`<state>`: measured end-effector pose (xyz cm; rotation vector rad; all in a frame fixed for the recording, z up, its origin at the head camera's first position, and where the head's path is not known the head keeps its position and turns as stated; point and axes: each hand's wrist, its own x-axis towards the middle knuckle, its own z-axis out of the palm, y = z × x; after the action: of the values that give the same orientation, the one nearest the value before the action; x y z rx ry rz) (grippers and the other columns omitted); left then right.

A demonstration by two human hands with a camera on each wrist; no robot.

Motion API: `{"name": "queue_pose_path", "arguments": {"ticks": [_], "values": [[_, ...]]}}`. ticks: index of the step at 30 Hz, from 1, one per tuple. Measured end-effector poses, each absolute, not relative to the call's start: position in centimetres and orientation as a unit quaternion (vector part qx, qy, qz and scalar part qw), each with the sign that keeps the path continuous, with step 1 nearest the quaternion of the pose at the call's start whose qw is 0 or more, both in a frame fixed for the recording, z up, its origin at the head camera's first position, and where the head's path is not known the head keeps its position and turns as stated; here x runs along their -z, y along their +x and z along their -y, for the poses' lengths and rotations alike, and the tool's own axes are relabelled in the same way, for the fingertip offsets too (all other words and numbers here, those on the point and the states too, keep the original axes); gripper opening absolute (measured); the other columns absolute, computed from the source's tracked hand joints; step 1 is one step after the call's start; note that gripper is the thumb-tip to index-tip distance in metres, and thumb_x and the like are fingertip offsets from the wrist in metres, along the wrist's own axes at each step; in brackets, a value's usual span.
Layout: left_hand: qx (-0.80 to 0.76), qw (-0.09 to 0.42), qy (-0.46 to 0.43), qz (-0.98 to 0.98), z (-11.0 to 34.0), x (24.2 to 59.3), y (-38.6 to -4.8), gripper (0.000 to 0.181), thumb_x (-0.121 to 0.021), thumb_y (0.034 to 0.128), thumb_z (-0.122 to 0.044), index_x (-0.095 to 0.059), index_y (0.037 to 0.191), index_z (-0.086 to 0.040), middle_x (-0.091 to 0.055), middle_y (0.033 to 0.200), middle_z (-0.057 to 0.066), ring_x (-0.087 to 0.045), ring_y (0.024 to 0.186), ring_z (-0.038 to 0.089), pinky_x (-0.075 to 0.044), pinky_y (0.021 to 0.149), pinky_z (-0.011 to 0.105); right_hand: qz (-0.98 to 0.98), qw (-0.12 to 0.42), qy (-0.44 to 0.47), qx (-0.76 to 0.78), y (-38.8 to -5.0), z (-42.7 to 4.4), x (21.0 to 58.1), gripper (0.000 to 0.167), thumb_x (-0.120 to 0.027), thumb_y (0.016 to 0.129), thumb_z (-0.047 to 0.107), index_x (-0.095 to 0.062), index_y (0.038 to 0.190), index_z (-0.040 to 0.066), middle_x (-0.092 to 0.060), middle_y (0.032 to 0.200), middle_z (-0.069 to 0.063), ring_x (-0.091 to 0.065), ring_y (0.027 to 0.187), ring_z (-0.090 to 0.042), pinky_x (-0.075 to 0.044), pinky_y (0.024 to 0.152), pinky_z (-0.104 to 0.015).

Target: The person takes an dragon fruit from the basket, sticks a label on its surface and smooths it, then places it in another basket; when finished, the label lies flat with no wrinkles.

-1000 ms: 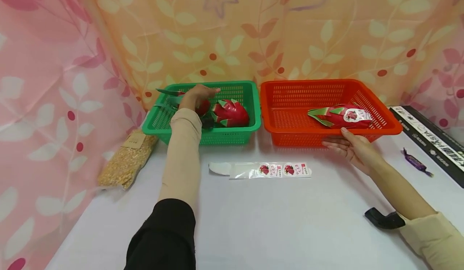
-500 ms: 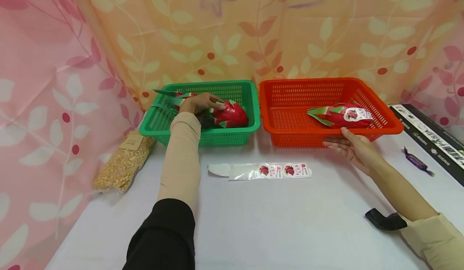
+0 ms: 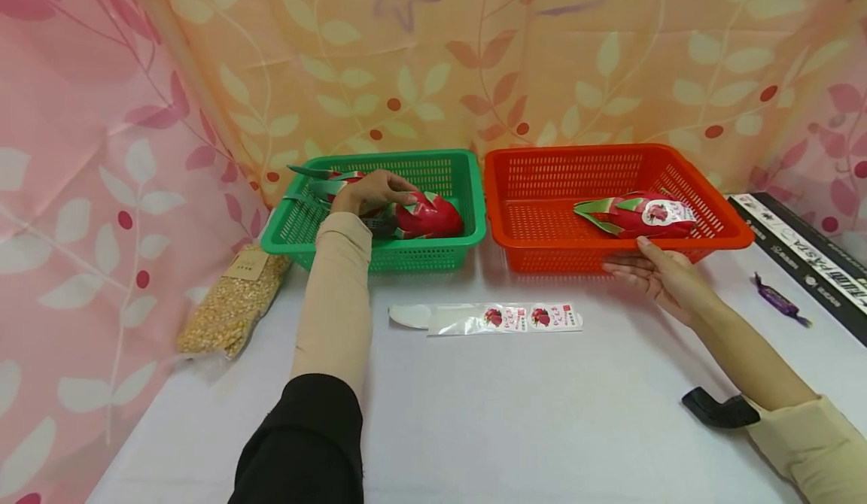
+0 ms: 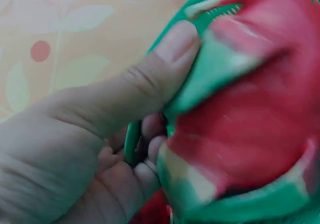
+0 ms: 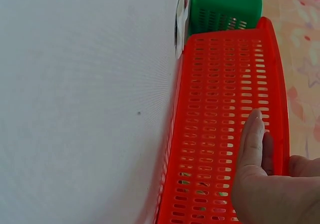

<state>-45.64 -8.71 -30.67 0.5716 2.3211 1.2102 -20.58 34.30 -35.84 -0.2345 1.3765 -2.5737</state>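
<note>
In the green basket [image 3: 406, 263], my left hand [image 3: 375, 190] grips the stem-side end of a red dragon fruit [image 3: 433, 217]. The left wrist view shows the thumb of the left hand [image 4: 120, 99] pressed on a green scale of the dragon fruit [image 4: 240, 124], with fingers curled beneath. Another dragon fruit, partly hidden, lies behind that hand. My right hand [image 3: 667, 278] holds the front rim of the red basket [image 3: 562, 258], fingers along its outer wall. Inside that basket lies a dragon fruit [image 3: 643, 216] bearing a white label.
A clear sleeve [image 3: 504, 319] with dragon fruit stickers and a white tongue lies before the baskets. A bag of yellow kernels [image 3: 233, 305] leans at the left. A purple-wrapped candy [image 3: 779, 301] and a black pasta box [image 3: 806, 263] lie at the right. Patterned cloth walls stand behind.
My left hand has moved right from the left part of the green basket onto the right-hand dragon fruit, which has turned slightly in its grip. The right hand stays on the red basket.
</note>
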Motion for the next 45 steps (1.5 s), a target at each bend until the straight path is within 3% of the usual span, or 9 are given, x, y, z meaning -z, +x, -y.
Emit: {"name": "queue_pose_path", "arguments": {"ticks": [7,11,16,21,25,28,32,38,45], "values": [[-0.441,0.214,0.213,-0.845,8.9,30.6,-45.3,0.035,-0.063,0.0873,-0.02,-0.06,0.119,-0.005,-0.059,0.119,0.01,-0.053,0.107,0.018,-0.048,0.084,0.031,-0.462,0.111,-0.081,0.876,-20.6,-34.4,35.9,0.027,-0.034,0.1,0.019,-0.053,0.116,0.012,-0.067,0.109,-0.013,-0.066,0.096,-0.03,-0.052,0.08,-0.033],[-0.467,0.195,0.206,-0.837,9.1,30.5,-45.1,0.034,-0.067,0.0842,-0.023,-0.064,0.113,-0.006,-0.063,0.11,0.005,-0.051,0.095,0.016,-0.046,0.072,0.028,-0.472,0.109,-0.071,0.872,-20.7,-34.4,35.9,0.025,-0.036,0.099,0.02,-0.054,0.115,0.013,-0.068,0.108,-0.012,-0.066,0.096,-0.029,-0.052,0.081,-0.033],[-0.507,0.168,0.22,-0.816,9.0,30.1,-45.0,0.034,-0.069,0.0822,-0.026,-0.066,0.109,-0.006,-0.064,0.099,0.001,-0.052,0.091,0.015,-0.046,0.067,0.026,-0.467,0.105,-0.069,0.875,-20.6,-34.4,36.0,0.024,-0.036,0.099,0.02,-0.052,0.116,0.013,-0.068,0.108,-0.012,-0.066,0.096,-0.03,-0.052,0.08,-0.033],[-0.547,0.174,0.235,-0.784,8.8,28.6,-43.7,0.028,-0.063,0.0869,-0.02,-0.063,0.11,-0.003,-0.063,0.095,-0.002,-0.056,0.081,0.012,-0.048,0.066,0.024,-0.459,0.102,-0.079,0.879,-20.4,-34.5,36.1,0.024,-0.036,0.099,0.018,-0.045,0.12,0.013,-0.067,0.109,-0.012,-0.066,0.096,-0.03,-0.052,0.08,-0.033],[-0.616,0.174,0.259,-0.723,8.8,28.0,-43.2,0.012,-0.057,0.0901,-0.01,-0.067,0.096,-0.009,-0.061,0.093,-0.002,-0.057,0.07,0.01,-0.049,0.06,0.022,-0.46,0.101,-0.075,0.879,-20.4,-34.4,36.1,0.024,-0.037,0.099,0.019,-0.038,0.123,0.013,-0.067,0.11,-0.011,-0.066,0.096,-0.03,-0.052,0.08,-0.033],[-0.642,0.169,0.283,-0.692,8.6,27.8,-43.4,0.016,-0.055,0.09,-0.004,-0.069,0.088,-0.012,-0.062,0.089,-0.001,-0.057,0.059,0.011,-0.048,0.054,0.023,-0.459,0.1,-0.076,0.88,-20.5,-34.4,36.0,0.024,-0.036,0.099,0.018,-0.041,0.122,0.013,-0.067,0.11,-0.011,-0.066,0.096,-0.03,-0.052,0.08,-0.034],[-0.647,0.162,0.294,-0.685,8.3,27.6,-43.2,0.018,-0.055,0.089,-0.002,-0.07,0.086,-0.012,-0.064,0.084,-0.001,-0.058,0.053,0.011,-0.05,0.054,0.022,-0.463,0.099,-0.07,0.878,-20.6,-34.1,36.0,0.023,-0.037,0.099,0.018,-0.046,0.119,0.013,-0.067,0.11,-0.011,-0.066,0.095,-0.03,-0.052,0.08,-0.034],[-0.665,0.138,0.29,-0.674,7.9,26.8,-42.7,0.025,-0.054,0.0894,0.0,-0.071,0.082,-0.016,-0.066,0.08,-0.005,-0.06,0.073,0.007,-0.05,0.061,0.018,-0.48,0.101,-0.055,0.87,-20.6,-33.9,35.9,0.024,-0.038,0.098,0.02,-0.038,0.121,0.012,-0.068,0.108,-0.01,-0.067,0.094,-0.029,-0.052,0.08,-0.032],[-0.646,0.137,0.306,-0.686,6.9,25.5,-41.9,0.017,-0.057,0.0877,-0.002,-0.07,0.088,-0.012,-0.066,0.078,-0.002,-0.059,0.056,0.011,-0.05,0.059,0.02,-0.478,0.098,-0.057,0.871,-20.6,-34.2,35.8,0.023,-0.039,0.098,0.021,-0.049,0.117,0.013,-0.068,0.107,-0.012,-0.067,0.094,-0.029,-0.052,0.08,-0.033]]}}
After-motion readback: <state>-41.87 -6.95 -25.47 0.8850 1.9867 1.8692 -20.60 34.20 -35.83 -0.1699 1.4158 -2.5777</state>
